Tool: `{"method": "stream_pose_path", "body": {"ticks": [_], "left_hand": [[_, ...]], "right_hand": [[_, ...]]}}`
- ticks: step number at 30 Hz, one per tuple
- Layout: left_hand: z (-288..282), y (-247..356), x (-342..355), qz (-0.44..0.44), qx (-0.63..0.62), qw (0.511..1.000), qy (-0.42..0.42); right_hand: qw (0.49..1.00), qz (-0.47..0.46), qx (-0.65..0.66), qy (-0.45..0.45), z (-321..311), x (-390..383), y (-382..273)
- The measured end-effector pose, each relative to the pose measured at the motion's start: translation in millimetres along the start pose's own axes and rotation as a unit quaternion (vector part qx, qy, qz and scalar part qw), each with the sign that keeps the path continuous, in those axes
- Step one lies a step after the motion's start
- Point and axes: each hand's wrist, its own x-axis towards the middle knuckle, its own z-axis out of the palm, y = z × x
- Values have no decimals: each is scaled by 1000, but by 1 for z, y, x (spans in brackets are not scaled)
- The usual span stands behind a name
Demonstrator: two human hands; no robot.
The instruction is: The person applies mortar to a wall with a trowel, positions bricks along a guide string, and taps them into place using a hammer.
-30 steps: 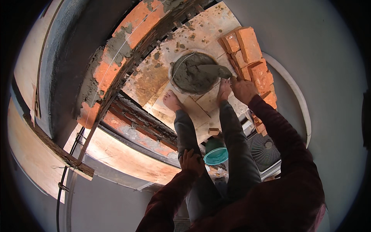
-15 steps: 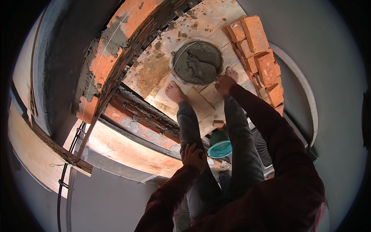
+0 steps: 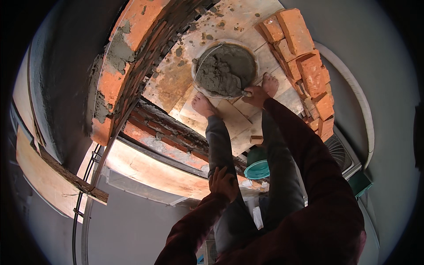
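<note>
A round bucket (image 3: 255,53) of wet grey mortar (image 3: 221,66) stands on the boards just ahead of my feet, its thin wire handle leaning to the left. My right hand (image 3: 257,96) is closed at the bucket's near right rim, gripping a trowel (image 3: 244,93) whose blade lies mostly in the mortar and is hard to make out. On my left knee rests my left hand (image 3: 224,183), fingers spread over the grey trousers and holding nothing.
Stacked orange bricks (image 3: 311,73) stand to the right, near a pale hose (image 3: 353,84). A mortar-smeared brick wall (image 3: 117,84) with a taut string rises at left. Between my legs are a green bucket (image 3: 257,169) and a brick piece (image 3: 256,139). An outdoor fan unit (image 3: 340,152) sits at right.
My right hand has shifted slightly left and down along the bucket rim, and the trowel's blade now shows in the mortar. The view has tilted a little; my left hand stays on the knee.
</note>
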Motion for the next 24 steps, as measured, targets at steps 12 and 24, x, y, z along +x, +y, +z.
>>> {"method": "stream_pose_path", "body": {"ticks": [12, 24], "left_hand": [[-5, 14, 3, -11, 8, 1000, 20], [3, 28, 4, -31, -27, 998, 43]], "right_hand": [[995, 62, 21, -77, -109, -54, -7], [971, 169, -63, -158, -159, -20, -54]]}}
